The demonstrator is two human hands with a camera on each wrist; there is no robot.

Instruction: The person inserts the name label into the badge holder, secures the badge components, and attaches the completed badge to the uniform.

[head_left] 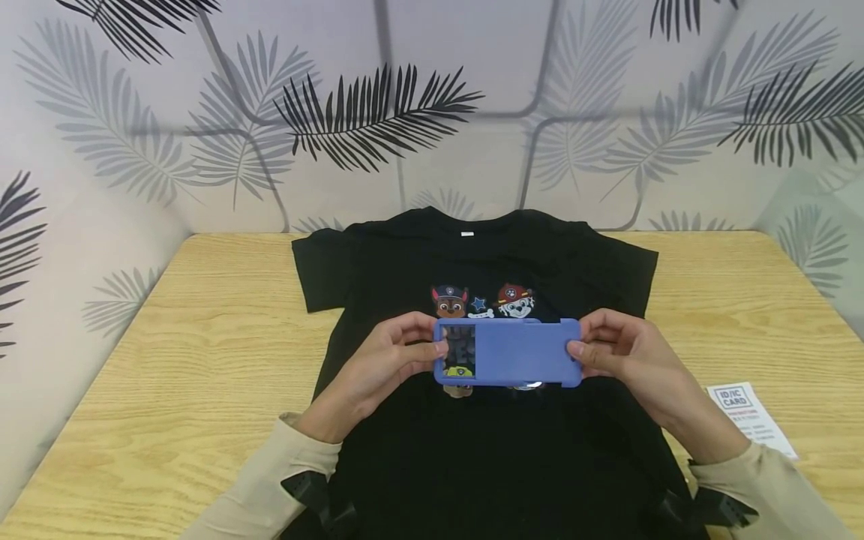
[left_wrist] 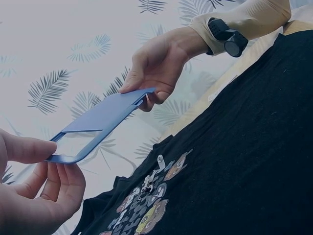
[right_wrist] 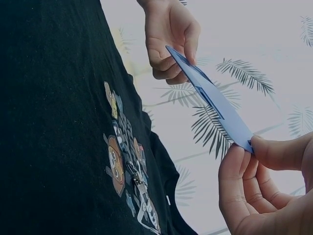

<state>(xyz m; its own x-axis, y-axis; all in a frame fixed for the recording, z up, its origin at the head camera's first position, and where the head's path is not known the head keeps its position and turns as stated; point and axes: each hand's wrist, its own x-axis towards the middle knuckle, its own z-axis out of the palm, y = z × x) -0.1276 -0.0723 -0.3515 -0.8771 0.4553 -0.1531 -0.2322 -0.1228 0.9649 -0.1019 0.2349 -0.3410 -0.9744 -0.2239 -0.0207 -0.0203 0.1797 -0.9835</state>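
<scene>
A blue plastic card holder (head_left: 516, 352) is held level above the black T-shirt (head_left: 499, 450), with a window at its left end through which the shirt's print shows. My left hand (head_left: 381, 367) pinches the windowed end between thumb and fingers. At the opposite end, my right hand (head_left: 631, 356) pinches the holder's edge the same way. In the left wrist view the card holder (left_wrist: 105, 117) hangs clear of the cloth. The right wrist view shows the card holder (right_wrist: 217, 100) nearly edge-on between both hands.
Cartoon dog faces (head_left: 448, 301) are printed on the shirt's chest. The shirt lies spread on a wooden table (head_left: 223, 330). A white paper slip marked ID/IC CARD (head_left: 751, 420) lies at the right, beside my right forearm. Leaf-patterned fabric (head_left: 432, 172) stands behind the table.
</scene>
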